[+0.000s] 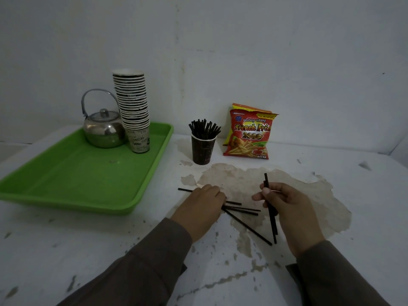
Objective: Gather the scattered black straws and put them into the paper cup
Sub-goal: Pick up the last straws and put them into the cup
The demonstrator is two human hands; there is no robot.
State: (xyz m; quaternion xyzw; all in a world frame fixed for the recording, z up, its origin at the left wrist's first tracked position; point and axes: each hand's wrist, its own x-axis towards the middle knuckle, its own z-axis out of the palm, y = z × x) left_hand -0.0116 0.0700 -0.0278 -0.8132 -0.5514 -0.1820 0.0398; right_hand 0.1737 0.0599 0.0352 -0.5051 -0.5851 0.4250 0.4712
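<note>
Seen from the head camera, a person's two hands work over a white, stained surface (331, 164) scattered with black straws. The left hand (202, 205) lies palm down with fingers curled over a loose fan of straws (242, 209); its fingertips are hidden, so whether it grips any cannot be told. About five straws show around it, one poking out to its left, though where they cross under the hand the count is uncertain. The right hand (287, 206) is closed around a small bundle of straws (272, 217), held nearly upright between thumb and fingers; they overlap, looking like two or three. Both sleeves are cut off at the lower edge.

Farther back stands one dark paper cup (201, 151), already holding a thick bunch of straws (204, 129), too many and too closely packed to count. Just beside it on the right lean two snack bags (248, 133), the rear one mostly hidden. At left, one green tray (66, 173) carries one metal kettle (103, 131) and one tall stack of paper cups (132, 107), its number hard to make out.
</note>
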